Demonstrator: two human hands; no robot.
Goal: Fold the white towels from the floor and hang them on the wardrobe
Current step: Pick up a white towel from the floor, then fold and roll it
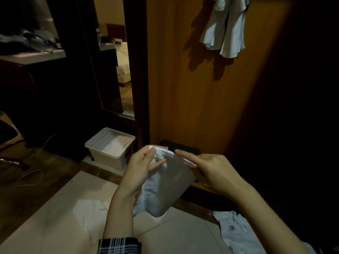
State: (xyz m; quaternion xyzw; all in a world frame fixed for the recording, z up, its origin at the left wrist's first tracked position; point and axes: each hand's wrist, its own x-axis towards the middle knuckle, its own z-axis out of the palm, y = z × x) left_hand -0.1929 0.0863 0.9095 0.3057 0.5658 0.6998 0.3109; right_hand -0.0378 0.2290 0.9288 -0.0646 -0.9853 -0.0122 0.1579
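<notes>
Left hand (141,166) pinching folded white terry towel (165,186) mid-air before orange wooden wardrobe door (201,98), right hand (209,171) gripping its opposite edge, forefinger extending, white towels (224,32) hanging above, lidded plastic box (110,147) sitting beside, another white cloth (236,233) lying on floor.

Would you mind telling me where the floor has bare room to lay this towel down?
Bare tile lies left of the left hand, below the plastic bin. It is crowded on the right, where a white garment lies beneath the right hand.
</notes>
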